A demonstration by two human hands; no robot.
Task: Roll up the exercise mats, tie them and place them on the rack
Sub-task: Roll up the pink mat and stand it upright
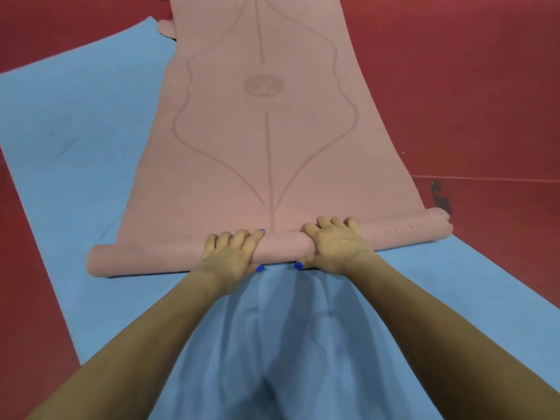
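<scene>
A pink mat [266, 140] lies lengthwise away from the person, its near end wound into a low roll [285, 247] that runs across the view from lower left to upper right. The unrolled part stretches flat toward the top of the view and carries a printed pattern: curved outlines, a centre line and a round emblem [264, 85].

Both hands sit side by side on the middle of the roll. The left hand [231, 253] has its fingers [239, 237] curled over the top of the roll and its thumb tucked at the near side, gripping it. The right hand [335, 242] holds the roll the same way, fingers over the far side, thumb under the near edge. The two thumbs are near each other but apart. The nails are painted blue.

Under the pink mat lies a blue mat [72, 140], set at an angle to it, so that it shows wide on the left and as a strip on the right near the roll. The roll rests on this blue mat, and its right end reaches just past the blue edge. Blue cloth [272, 344] with folds fills the space between the forearms, just beside the roll.

All of it lies on a red floor [469, 86]. A dark mark [439, 195] on the floor sits just beside the roll's right end. Another pink edge [166, 28] pokes out at the far left of the pink mat.
</scene>
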